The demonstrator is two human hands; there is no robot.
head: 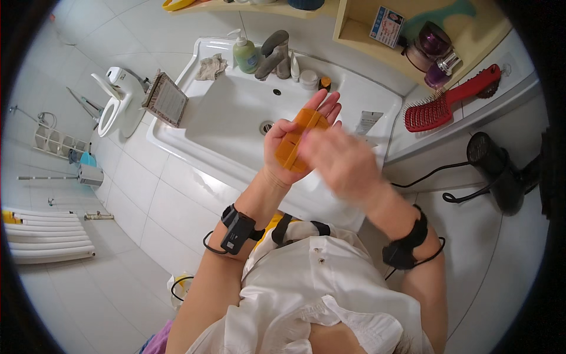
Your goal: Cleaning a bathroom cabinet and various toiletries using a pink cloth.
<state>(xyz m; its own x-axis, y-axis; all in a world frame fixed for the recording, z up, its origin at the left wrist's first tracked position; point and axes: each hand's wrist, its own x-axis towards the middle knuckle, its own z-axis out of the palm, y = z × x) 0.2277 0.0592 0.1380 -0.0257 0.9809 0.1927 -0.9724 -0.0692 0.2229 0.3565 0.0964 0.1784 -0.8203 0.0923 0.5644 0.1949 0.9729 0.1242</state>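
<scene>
On the upturned palm of my left hand (273, 152) lies a flat orange plastic case (309, 118), rounded at its ends, with a raised strip along its length and lines dividing it into sections. My left thumb rests against one edge and the fingers stretch out beyond the far end. Blurred by motion, my right hand (347, 161) is over the right side of the case with its fingers bent. Whether those fingers grip anything is hidden. Both hands are above the front right part of a white washbasin (221, 117).
Behind the basin bowl stand a grey faucet (278, 59), a green pump bottle (246, 57) and a white jar (308, 78). A grey tube (368, 121) lies on the right rim. Further right are a red hairbrush (435, 108) and a black hair dryer (493, 172). A patterned box (166, 98) sits left.
</scene>
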